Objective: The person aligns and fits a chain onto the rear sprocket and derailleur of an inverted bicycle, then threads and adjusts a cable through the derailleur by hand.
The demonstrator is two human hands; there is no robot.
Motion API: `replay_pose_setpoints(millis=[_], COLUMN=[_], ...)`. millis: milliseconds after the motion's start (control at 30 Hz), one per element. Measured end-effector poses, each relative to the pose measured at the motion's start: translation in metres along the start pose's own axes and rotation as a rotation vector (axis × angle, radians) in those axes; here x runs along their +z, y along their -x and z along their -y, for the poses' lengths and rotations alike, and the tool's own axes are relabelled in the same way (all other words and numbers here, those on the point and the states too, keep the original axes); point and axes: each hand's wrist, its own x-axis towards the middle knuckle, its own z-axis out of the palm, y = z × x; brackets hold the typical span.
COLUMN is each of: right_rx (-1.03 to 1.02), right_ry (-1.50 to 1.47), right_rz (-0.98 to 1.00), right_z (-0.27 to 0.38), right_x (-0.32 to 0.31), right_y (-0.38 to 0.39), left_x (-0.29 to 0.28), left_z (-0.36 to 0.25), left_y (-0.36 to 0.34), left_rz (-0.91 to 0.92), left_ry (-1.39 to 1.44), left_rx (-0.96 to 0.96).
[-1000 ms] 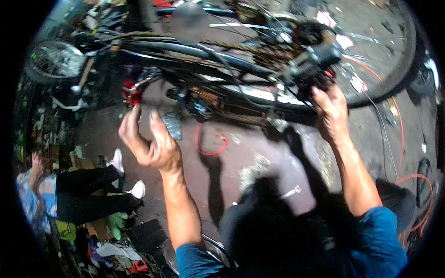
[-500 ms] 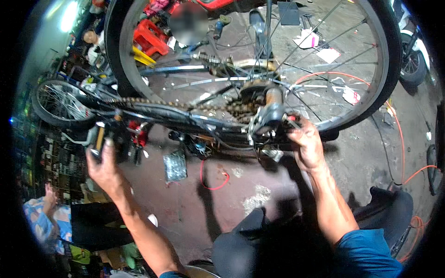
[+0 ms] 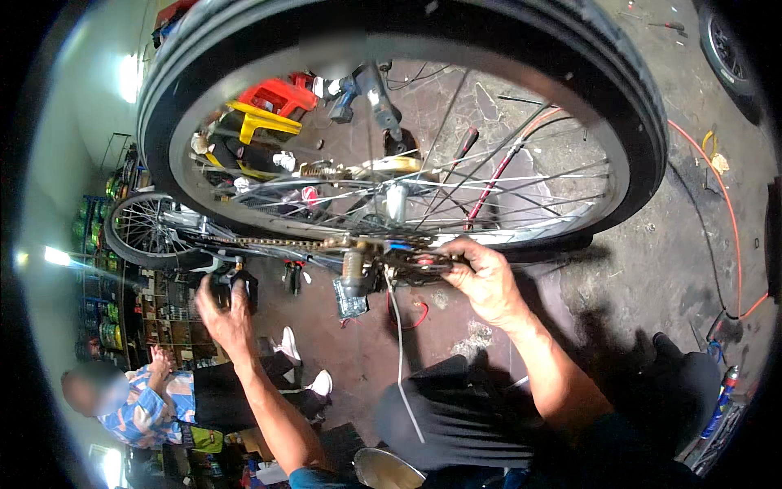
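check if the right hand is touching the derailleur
Touching: the head view shows the right hand pinching the derailleur between thumb and fingers.

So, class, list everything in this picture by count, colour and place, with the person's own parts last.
Bicycle wheels: two, black tyres, upper centre and left
Wheel: one, dark, upper right
Chain: one, brownish, between the bicycle wheels
Derailleur: one, dark, centre
Cable: one, pale, below derailleur
Pedal: one, dark, beside left hand
Plastic object: one, red, behind the large wheel
Hose: one, orange, right floor
Cord loop: one, red, centre floor
Plastic packet: one, clear, left of cord loop
Co-worker: one, blue patterned shirt, lower left
Shelving: count unclear, dark, left
Loose clutter: uncountable, mixed, floor
Left hand: one, blue sleeve, near pedal
Right hand: one, dark sleeve, gripping derailleur
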Motion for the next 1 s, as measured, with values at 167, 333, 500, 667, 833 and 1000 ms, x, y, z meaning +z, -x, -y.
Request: replay_pose_setpoints(millis=[167, 333, 500, 667, 833, 1000], right_rx=[-0.018, -0.028, 0.047, 0.003, 0.024, 0.021], right_ry=[-0.007, -0.033, 0.006, 0.030, -0.025, 0.070], right_rz=[0.045, 0.050, 0.010, -0.062, 0.001, -0.021], right_z=[0.005, -0.003, 0.001, -0.001, -0.002, -0.014], right_x=[-0.005, -0.006, -0.008, -0.001, -0.007, -0.017], right_y=[0.000, 0.001, 0.005, 0.008, 0.003, 0.003], left_x=[0.006, 0.008, 0.008, 0.009, -0.005, 0.018], left_z=[0.019, 0.017, -0.008, 0.001, -0.006, -0.085], left_y=[-0.012, -0.006, -0.002, 0.000, 0.000, 0.026], left_rz=[0.287, 0.255, 0.155, 0.178, 0.157, 0.011], left_ry=[0.480, 0.540, 0.249, 0.189, -0.227, 0.210], left_rx=[-0.341, -0.297, -0.314, -0.231, -0.041, 0.508])
